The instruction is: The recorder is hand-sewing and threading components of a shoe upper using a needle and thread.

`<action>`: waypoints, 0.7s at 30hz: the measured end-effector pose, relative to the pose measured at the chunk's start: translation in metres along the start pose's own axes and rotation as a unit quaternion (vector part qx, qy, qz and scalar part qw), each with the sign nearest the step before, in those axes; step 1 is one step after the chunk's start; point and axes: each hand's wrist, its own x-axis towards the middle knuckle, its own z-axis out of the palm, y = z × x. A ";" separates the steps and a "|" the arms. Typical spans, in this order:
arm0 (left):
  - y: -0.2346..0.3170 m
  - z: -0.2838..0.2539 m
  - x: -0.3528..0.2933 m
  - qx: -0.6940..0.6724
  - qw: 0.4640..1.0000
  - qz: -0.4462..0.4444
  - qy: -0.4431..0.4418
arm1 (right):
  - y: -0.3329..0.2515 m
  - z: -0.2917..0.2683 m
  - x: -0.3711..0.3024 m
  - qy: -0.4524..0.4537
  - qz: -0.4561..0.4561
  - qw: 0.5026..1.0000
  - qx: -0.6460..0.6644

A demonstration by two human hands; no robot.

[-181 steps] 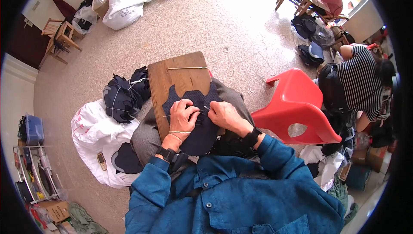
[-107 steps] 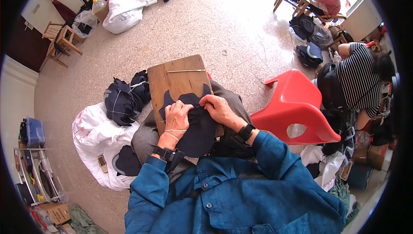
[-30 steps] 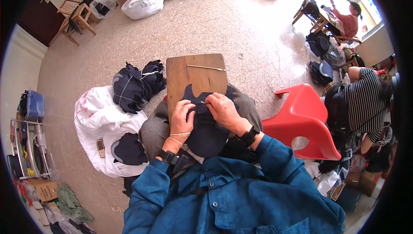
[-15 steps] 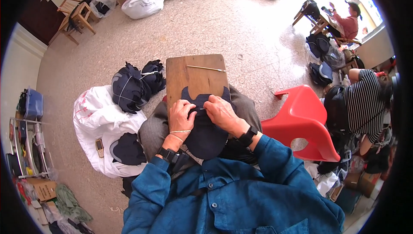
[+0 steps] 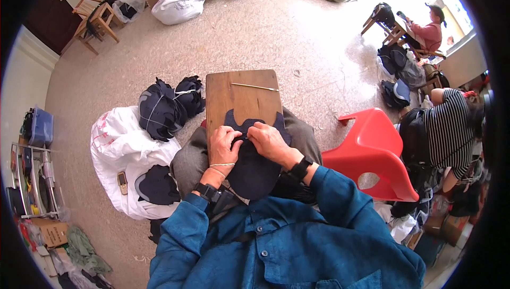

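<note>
Two pinch grips: left hand (image 5: 224, 143) and right hand (image 5: 269, 142) on dark cloth piece (image 5: 255, 175), over near end of wooden board (image 5: 247, 98). Judged best: keep cloth taut between hands, steadied against board, pulls small.

Live from the wearer's head, left lens of the pair: we're looking steeply down over the blue shirt (image 5: 319, 246), facing forward! The wooden board (image 5: 244, 98) sits close, its far edge above centre. Beyond that edge, this wide fisheye sweeps in floor (image 5: 159, 47) right out to distant chairs (image 5: 89, 7), bending everything rimward!
</note>
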 end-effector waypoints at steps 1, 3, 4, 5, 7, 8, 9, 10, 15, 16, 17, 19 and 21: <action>0.000 0.000 0.000 0.000 1.000 0.001 0.001 | 0.000 0.002 -0.002 0.013 0.006 1.000 0.006; 0.000 0.000 -0.001 0.001 1.000 -0.001 0.005 | -0.001 0.005 -0.006 0.027 0.011 0.999 0.012; -0.001 0.001 -0.001 0.001 1.000 -0.001 0.006 | -0.002 0.007 -0.007 0.032 0.010 0.999 0.007; -0.003 0.002 -0.002 -0.010 1.000 -0.003 0.007 | -0.003 0.008 -0.008 0.037 0.009 0.999 0.002; -0.006 0.004 -0.001 -0.021 1.000 -0.003 0.008 | -0.004 0.010 -0.004 0.043 0.010 0.999 -0.005; -0.007 0.004 0.000 -0.021 1.000 -0.006 0.006 | -0.005 0.011 -0.002 0.048 0.011 0.999 -0.013; -0.008 0.005 0.001 -0.021 1.000 -0.009 0.005 | -0.007 0.012 -0.001 0.050 0.012 0.999 -0.014; -0.010 0.005 0.001 -0.021 1.000 -0.007 0.005 | -0.007 0.015 0.001 0.041 0.014 0.999 -0.005; -0.019 0.000 0.011 -0.037 0.999 0.008 -0.026 | -0.005 0.010 -0.008 0.056 0.023 0.996 0.067; -0.018 -0.001 0.012 -0.033 0.998 0.019 -0.041 | -0.005 0.008 -0.011 0.065 0.023 0.995 0.075; -0.016 -0.002 0.013 -0.033 0.998 0.019 -0.041 | -0.005 0.007 -0.015 0.075 0.023 0.994 0.083; -0.012 -0.002 0.014 0.026 0.998 0.043 -0.048 | -0.006 0.005 -0.021 0.092 0.013 0.992 0.090; -0.011 -0.004 0.017 0.061 0.994 0.061 -0.064 | -0.006 0.001 -0.023 0.110 0.002 0.989 0.098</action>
